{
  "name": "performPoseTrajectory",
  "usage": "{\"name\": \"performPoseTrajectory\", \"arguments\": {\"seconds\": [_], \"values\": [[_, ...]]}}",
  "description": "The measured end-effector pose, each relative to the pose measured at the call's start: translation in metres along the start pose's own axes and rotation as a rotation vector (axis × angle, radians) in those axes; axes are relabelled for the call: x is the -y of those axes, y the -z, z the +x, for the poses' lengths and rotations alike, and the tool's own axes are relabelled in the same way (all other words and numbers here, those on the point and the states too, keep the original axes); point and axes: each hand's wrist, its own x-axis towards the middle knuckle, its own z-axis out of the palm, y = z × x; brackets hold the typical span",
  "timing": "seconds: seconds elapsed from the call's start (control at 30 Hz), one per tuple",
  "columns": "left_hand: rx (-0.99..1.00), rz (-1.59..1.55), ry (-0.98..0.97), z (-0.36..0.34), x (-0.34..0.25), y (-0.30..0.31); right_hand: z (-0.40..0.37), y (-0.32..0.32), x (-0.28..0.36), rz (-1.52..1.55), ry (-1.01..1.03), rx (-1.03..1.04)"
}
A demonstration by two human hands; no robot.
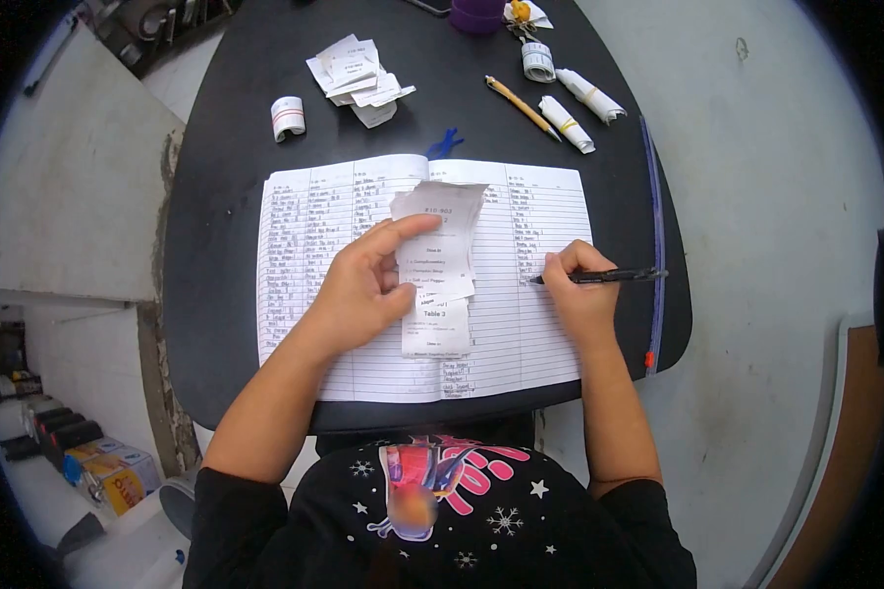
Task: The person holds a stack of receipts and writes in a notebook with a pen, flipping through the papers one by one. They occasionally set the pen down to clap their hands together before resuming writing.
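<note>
An open lined ledger [521, 334] full of handwriting lies on a black table [216, 245]. My left hand [363, 285] pinches a small stack of white receipts [442, 226] over the book's middle fold, thumb and fingers closed on their left edge. My right hand [580, 294] grips a black pen [609, 276], its tip touching the right page.
At the table's far side lie loose receipts [356, 77], a small paper roll [287, 117], a wooden pencil [523, 106], three rolled receipt bundles [568, 123] and a purple cup [477, 14]. A blue ruler [655, 255] runs along the table's right edge. Bottles and boxes [108, 471] sit on the floor left.
</note>
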Motion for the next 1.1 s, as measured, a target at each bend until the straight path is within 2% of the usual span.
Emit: {"name": "performPoseTrajectory", "arguments": {"seconds": [1.0,1.1], "values": [[-0.026,-0.032,0.013,0.0003,0.0006,-0.0036,0.0006,0.0022,-0.0068,-0.02,0.083,0.017],[-0.027,-0.031,0.007,0.0007,0.002,-0.0027,-0.0007,0.0006,0.0001,0.068,0.016,-0.084]]}}
